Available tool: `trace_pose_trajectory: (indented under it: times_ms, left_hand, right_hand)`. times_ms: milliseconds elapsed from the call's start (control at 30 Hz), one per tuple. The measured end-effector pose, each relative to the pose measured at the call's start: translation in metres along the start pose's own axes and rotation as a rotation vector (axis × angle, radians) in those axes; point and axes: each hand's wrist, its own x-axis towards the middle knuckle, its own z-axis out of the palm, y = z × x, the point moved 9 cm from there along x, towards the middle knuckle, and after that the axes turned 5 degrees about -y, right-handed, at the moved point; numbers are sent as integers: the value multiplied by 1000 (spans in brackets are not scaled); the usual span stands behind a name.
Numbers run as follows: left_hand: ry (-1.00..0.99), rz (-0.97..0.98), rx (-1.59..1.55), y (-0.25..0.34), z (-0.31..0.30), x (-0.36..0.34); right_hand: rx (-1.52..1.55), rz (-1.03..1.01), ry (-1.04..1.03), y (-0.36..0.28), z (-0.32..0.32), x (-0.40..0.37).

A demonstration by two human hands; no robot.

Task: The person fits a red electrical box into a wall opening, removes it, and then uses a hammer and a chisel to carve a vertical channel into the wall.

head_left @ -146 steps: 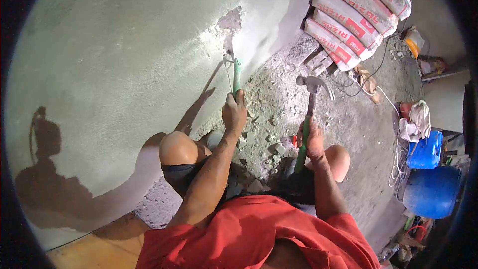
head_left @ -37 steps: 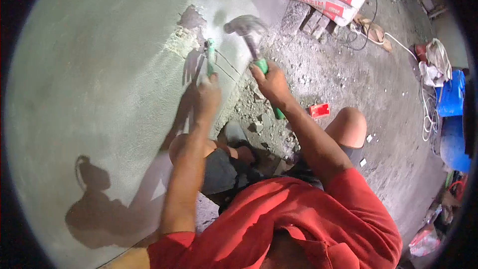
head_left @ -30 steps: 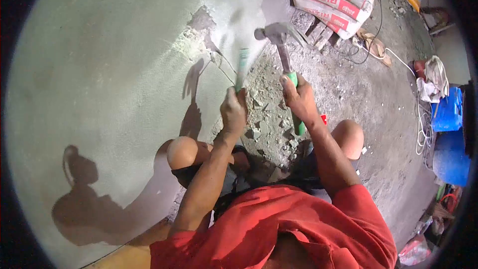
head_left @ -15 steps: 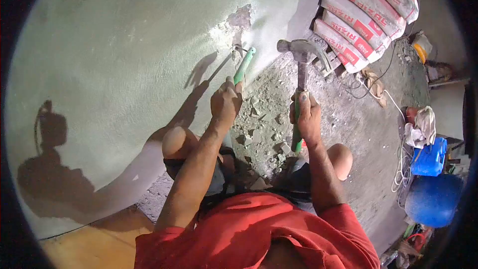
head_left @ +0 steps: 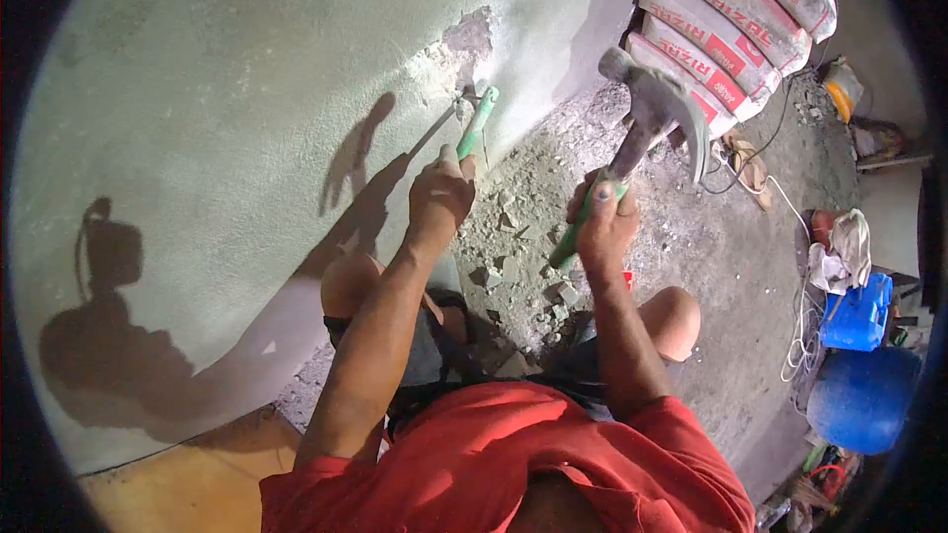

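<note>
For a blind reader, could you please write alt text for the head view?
A person's left hand holds a green chisel against a chipped wall, while the right hand holds a claw hammer aloft. Rubble and cement bags lie nearby.

The left hand (head_left: pixel 441 192) is gripping a chisel (head_left: pixel 476 123) whose green sleeve is looking like smooth plastic. Above the right hand's (head_left: pixel 604 222) grip, the hammer (head_left: pixel 652 109) is showing dull grey metal. Past the chisel's tip, the wall (head_left: pixel 247 89) plaster is looking matt, grainy and chipped rough.
</note>
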Motion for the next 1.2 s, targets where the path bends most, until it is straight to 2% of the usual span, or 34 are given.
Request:
trace_pose_trajectory:
  times_ms: [33,100,133,200,233,300,333,400,467,500,533,567,600,633,667,700,733,800,833,933,1067,1133,1200]
  left_hand:
    - [-1,-2,6,-2,-1,-1]
    - [13,73,32,2,-6,-2]
    - [16,74,35,1,-6,0]
    - [75,130,-2,5,-9,-2]
    - [52,87,-22,6,-9,-4]
    - [41,66,1,11,-16,-2]
    - [5,22,23,5,-12,-6]
    - [18,32,-36,-11,9,4]
    - [41,67,-84,-13,10,10]
    - [-11,50,-185,-13,10,7]
    - [-66,27,-288,-15,15,3]
    - [-6,187,-240,-12,18,1]
    - [-8,188,-242,-16,25,3]
    - [39,175,-168,-22,29,2]
    - [81,157,-93,-30,35,-4]
    - [122,268,53,-25,39,-2]
    - [126,267,53,-18,28,-4]
    - [13,53,48,-13,5,-2]
    - [-51,63,83,-10,9,-3]
    - [-34,48,40,4,8,-16]
    - [-59,7,-48,-11,9,-5]
    - [-103,-23,3,-19,15,4]
    - [-102,9,-67,-14,14,6]
  right_hand:
    - [156,-9,30,23,6,-3]
    - [235,24,42,77,22,-12]
    - [59,213,20,104,33,-14]
    - [-578,115,-187,120,51,9]
    - [-577,117,-178,103,47,6]
    - [-274,371,-147,68,42,11]
    - [-279,377,-155,67,39,13]
    - [-234,47,-10,37,17,24]
    - [-90,-3,15,-9,11,26]
    - [78,-84,27,-33,13,27]
    - [77,-172,-38,-46,13,29]
    - [96,-174,-60,-52,11,29]
    - [115,-176,-83,-60,11,30]
    - [111,-169,-84,-60,9,32]
    - [46,-66,-113,-51,11,33]
    - [-18,31,-141,-42,14,32]
    - [-17,28,-144,-41,16,30]
    - [-35,153,-163,-21,21,22]
    - [-67,142,-176,-15,21,18]
    - [-14,150,-157,-6,20,11]
    - [7,186,-145,-3,15,14]
    - [-3,185,-134,-3,15,15]
    - [-4,182,-112,-3,15,16]
